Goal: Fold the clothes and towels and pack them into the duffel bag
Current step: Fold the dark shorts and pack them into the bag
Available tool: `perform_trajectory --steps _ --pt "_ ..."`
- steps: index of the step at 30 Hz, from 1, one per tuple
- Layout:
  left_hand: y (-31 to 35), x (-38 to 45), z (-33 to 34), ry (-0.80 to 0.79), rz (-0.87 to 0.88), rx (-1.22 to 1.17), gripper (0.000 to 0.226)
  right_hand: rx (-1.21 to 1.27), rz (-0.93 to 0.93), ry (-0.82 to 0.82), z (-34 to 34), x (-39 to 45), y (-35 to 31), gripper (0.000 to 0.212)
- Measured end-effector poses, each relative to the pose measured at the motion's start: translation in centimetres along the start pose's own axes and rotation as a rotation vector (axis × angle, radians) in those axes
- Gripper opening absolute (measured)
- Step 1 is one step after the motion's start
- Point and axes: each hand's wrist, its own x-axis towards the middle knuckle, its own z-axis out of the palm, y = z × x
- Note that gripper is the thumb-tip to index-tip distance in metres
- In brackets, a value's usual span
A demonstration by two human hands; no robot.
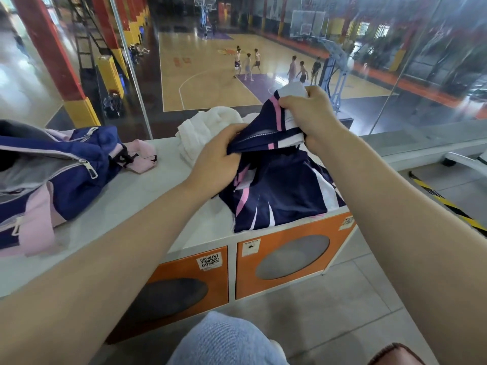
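Both hands (218, 156) (311, 114) grip a bunched jersey (279, 196), fingertips hidden.

white counter (147, 201) over orange locker doors (292, 262), QR sticker (209, 261), glass wall (184, 75), basketball court (210, 83) with players (247, 65)

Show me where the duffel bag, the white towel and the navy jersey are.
duffel bag (79, 164): head view, blue side panel by the zipper.
white towel (208, 125): head view, bunched top.
navy jersey (279, 191): head view, hanging front panel.
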Motion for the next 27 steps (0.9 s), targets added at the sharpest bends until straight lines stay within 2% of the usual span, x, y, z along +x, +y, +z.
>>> perform_trajectory --steps 2,5,7,9,11,13,15,18,22,25,27 --pt "0.7 0.9 -0.9 -0.009 0.081 0.055 0.051 0.010 -0.017 -0.001 0.0 0.1 -1.0 0.026" --pt "1.1 1.2 -2.1 -0.138 0.134 0.001 0.038 0.037 -0.045 -0.020 0.4 0.0 -2.3 0.029" --pt "0.6 0.9 -2.5 -0.213 0.025 -0.234 0.049 0.007 -0.062 -0.059 0.8 0.0 -3.2 0.032" --pt "-0.6 0.6 -2.3 -0.174 -0.082 -0.405 0.057 -0.044 -0.080 -0.133 1.3 -0.3 -3.9 0.038" --pt "-1.7 1.0 -2.4 -0.043 -0.155 -0.381 0.047 -0.102 -0.114 -0.196 1.9 -0.8 -4.5 0.037" --pt "-1.9 1.2 -3.0 0.012 -0.183 -0.377 0.050 -0.120 -0.138 -0.253 2.4 -1.4 -5.1 0.028" --pt "-2.2 1.8 -4.3 -0.037 -0.159 -0.442 0.046 -0.092 -0.138 -0.325 2.9 -2.0 -5.7 0.018" --pt "-2.3 2.2 -6.8 -0.168 -0.118 -0.469 0.043 -0.068 -0.139 -0.423 3.7 -2.9 -6.6 0.015" --pt "-1.5 0.9 -9.9 -0.194 -0.260 -0.526 0.038 -0.105 -0.146 -0.521 5.0 -4.0 -7.4 0.025" --pt "-1.6 -0.8 -12.6 -0.226 -0.386 -0.521 0.038 -0.133 -0.171 -0.553 6.3 -4.9 -7.6 0.026" --pt "-1.7 -2.2 -14.6 -0.258 -0.493 -0.559 0.031 -0.153 -0.195 -0.555 7.7 -5.4 -7.7 0.020"
